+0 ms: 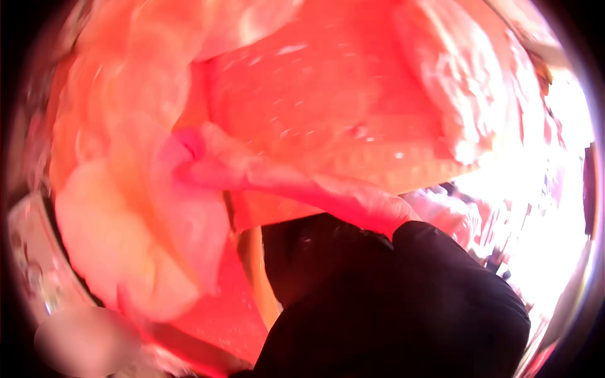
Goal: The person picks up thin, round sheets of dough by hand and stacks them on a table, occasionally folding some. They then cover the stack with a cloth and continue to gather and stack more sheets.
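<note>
My right hand (200, 159) reaches leftward from a black sleeve (397, 302), with the bare forearm stretched across the middle of the view. Its fingers are closed at the edge of a pale, soft, bulging thing (120, 220), which looks like a sheet or bag of thin plastic. What is inside it, if anything, I cannot make out. The pale mass fills the left side and hides part of the fingertips. Below the hand and forearm lies a red surface (328, 94) with small white specks. My left hand does not show.
White crinkled material, like plastic film (469, 82), lies along the right side of the red surface. Beyond it the right is washed out by glare. A grey panel-like object (47, 258) stands at the left edge. Strong red light and blur hide details.
</note>
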Demonstrator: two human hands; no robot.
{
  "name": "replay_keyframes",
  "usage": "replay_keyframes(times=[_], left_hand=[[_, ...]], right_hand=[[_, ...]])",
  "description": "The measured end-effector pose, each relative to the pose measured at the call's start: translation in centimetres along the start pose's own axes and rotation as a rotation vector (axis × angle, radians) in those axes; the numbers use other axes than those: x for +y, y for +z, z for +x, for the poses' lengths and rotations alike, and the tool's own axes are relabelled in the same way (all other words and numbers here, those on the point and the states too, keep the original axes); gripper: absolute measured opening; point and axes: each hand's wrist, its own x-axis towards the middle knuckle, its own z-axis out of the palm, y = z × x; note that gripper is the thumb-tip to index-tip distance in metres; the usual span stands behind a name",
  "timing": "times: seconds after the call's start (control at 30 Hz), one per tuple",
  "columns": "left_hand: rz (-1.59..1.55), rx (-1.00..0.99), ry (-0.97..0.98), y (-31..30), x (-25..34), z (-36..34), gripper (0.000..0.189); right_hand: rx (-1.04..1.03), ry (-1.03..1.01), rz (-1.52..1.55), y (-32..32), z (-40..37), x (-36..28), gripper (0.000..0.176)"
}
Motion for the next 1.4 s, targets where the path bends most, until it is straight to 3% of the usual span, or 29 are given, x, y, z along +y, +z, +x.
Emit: replay_keyframes(times=[0.23,0.33,0.4,0.43,0.47,0.53,0.6,0.67,0.73,0.83,0.93,1.0,1.1,1.17,1.23,1.3,1.33,1.4], left_hand=[[-0.183,-0.105,0.098,0.9,6.8,2.3,0.043],[-0.234,-0.181,0.173,2.8,11.4,3.9,0.045],[-0.275,-0.213,0.184,5.7,14.8,4.4,0.048],[-0.293,-0.219,0.179,7.5,16.7,4.5,0.050],[-0.308,-0.219,0.172,9.5,18.8,4.6,0.053],[-0.157,-0.256,0.460,13.5,23.9,3.5,0.054],[-0.067,-0.282,0.690,17.2,28.9,1.9,0.054],[-0.127,-0.378,0.743,21.3,32.6,0.7,0.052],[-0.217,-0.504,0.743,25.9,36.1,-0.5,0.050],[-0.370,-0.705,0.688,33.8,40.4,-2.3,0.047],[-0.535,-0.927,0.549,43.7,42.8,-2.9,0.045],[-0.628,-1.064,0.402,51.3,42.1,-2.0,0.043],[-0.666,-1.248,0.175,60.8,36.3,-1.8,0.040],[-0.610,-1.195,0.084,61.6,31.2,-4.6,0.039],[-0.537,-1.016,0.026,58.3,27.9,-8.8,0.042],[-0.437,-0.906,0.123,55.6,22.5,-6.7,0.045],[-0.309,-0.878,0.245,53.1,20.3,-5.4,0.044],[-0.014,-0.605,0.582,47.8,15.9,-2.3,0.041]], right_hand=[[0.476,-0.239,-0.369,-21.6,-19.2,-15.8,0.031],[0.698,-0.461,-0.708,-26.1,-27.7,-24.1,0.032],[0.896,-0.546,-1.078,-25.5,-30.8,-27.9,0.031],[1.022,-0.545,-1.296,-24.7,-31.8,-28.6,0.030],[0.991,-0.671,-1.272,-26.2,-33.0,-28.3,0.028],[1.074,-0.919,-1.252,-28.5,-32.8,-23.5,0.028],[0.926,-0.694,-1.340,-29.7,-32.3,-19.2,0.029],[0.513,-0.004,-1.422,-30.4,-32.6,-16.0,0.031],[0.831,-0.022,-1.711,-29.7,-33.1,-2.3,0.044],[0.749,0.310,-1.435,-27.3,-33.1,3.3,0.070],[0.869,0.269,-1.412,-24.8,-33.1,6.4,0.080],[0.942,0.246,-1.393,-24.3,-33.2,7.5,0.086],[0.942,0.168,-1.316,-24.8,-33.0,8.6,0.082],[0.972,0.129,-1.345,-25.2,-32.9,9.4,0.081],[0.987,0.154,-1.382,-25.2,-33.0,10.0,0.079],[0.981,0.224,-1.439,-25.2,-32.5,10.0,0.076],[0.966,0.251,-1.479,-25.2,-32.2,10.1,0.073],[0.956,0.256,-1.523,-24.6,-31.7,9.7,0.068]])
